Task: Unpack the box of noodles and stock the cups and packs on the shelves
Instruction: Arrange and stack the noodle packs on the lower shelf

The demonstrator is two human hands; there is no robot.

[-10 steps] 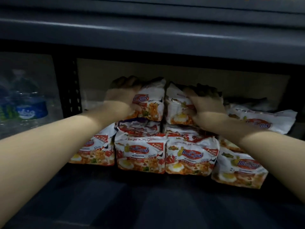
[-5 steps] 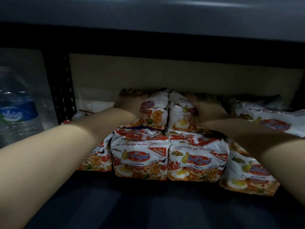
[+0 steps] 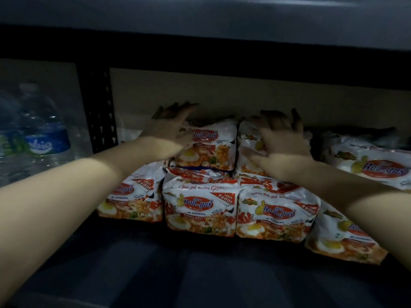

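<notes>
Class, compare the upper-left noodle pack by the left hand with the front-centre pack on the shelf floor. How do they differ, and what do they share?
The upper-left pack sits stacked on others; the front-centre pack stands on the shelf. The left hand overlaps the upper-left pack; nothing overlaps the front-centre pack. Both share the same white, red-logo wrapper.

Fingertips [image 3: 178, 107] dark, blurred.
</notes>
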